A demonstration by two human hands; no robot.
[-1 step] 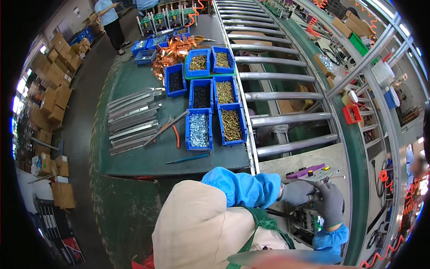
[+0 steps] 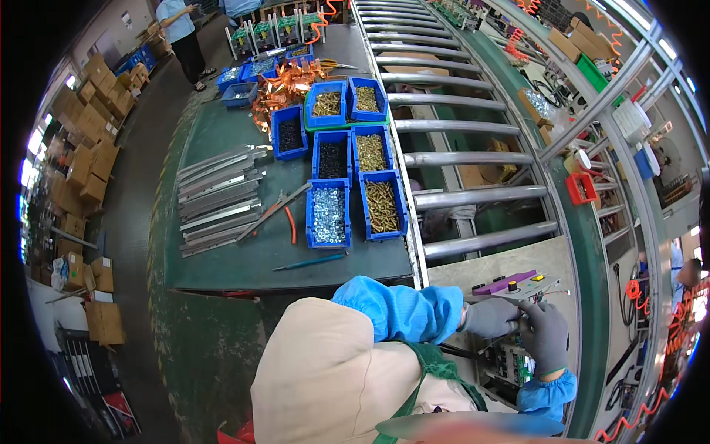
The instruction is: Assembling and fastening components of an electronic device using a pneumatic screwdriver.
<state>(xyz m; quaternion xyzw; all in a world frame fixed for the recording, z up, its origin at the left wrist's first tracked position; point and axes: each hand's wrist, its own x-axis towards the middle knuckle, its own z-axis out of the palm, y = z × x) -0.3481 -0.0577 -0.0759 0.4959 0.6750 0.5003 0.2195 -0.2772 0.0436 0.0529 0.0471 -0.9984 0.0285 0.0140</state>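
Note:
My left hand (image 2: 491,317), in a grey glove, reaches in with its fingers curled beside a panel (image 2: 523,288) with a purple strip and dark and yellow knobs. My right hand (image 2: 546,339), gloved the same way, meets it from the other side, fingers bent down toward the left fingertips. Both look closed; whatever lies between the fingertips is hidden. Just below them sits an open assembly with a circuit board (image 2: 510,362), partly covered by my right hand and wrist. Thin wires show by the panel's right end.
Left of the roller conveyor (image 2: 473,158), a green-topped table (image 2: 222,272) carries blue bins of screws (image 2: 382,207) and washers (image 2: 328,214), metal strips (image 2: 222,196), copper-coloured parts (image 2: 285,89), and a blue pen-like tool (image 2: 309,262). A red bin (image 2: 581,189) stands right. Another person (image 2: 180,33) stands far left.

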